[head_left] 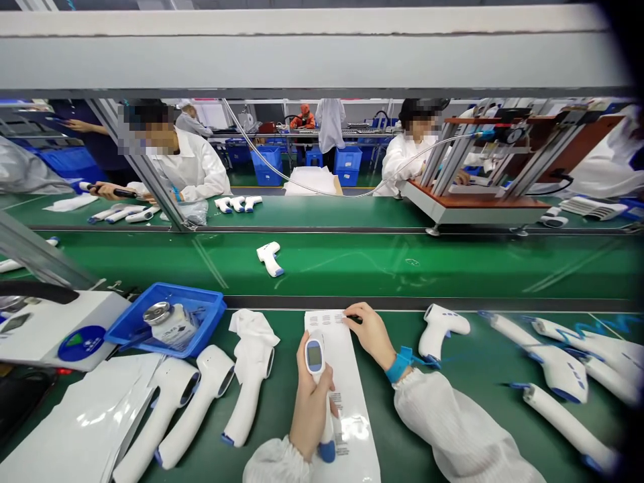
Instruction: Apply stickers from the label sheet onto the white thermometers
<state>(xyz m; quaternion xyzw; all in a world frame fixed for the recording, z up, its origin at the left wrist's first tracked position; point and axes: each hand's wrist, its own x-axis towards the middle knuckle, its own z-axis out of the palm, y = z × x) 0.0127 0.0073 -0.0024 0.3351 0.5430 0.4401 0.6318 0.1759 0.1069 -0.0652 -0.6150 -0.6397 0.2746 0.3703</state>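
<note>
My left hand (308, 409) is wrapped around a white infrared thermometer (322, 389) with a blue-tipped handle, its small grey screen facing up. Under it lies a long white label sheet (356, 422) with rows of small dark print. At the sheet's upper right corner, the fingertips of my right hand (371, 334) pinch the edge; whether a single label is lifted there I cannot tell. A blue strap (400, 364) circles my right wrist. Beside that wrist lies another thermometer (440, 332). Left of the sheet rests one with a white cloth (251, 332) over its head.
Several thermometer bodies lie left (201, 402) and right (558, 369). A blue tray (214, 315) holds a metal-lidded bottle. White sheets (90, 416) sit at front left. One thermometer (270, 258) lies on the green conveyor (352, 261). Beyond it, co-workers sit near a press fixture (483, 201).
</note>
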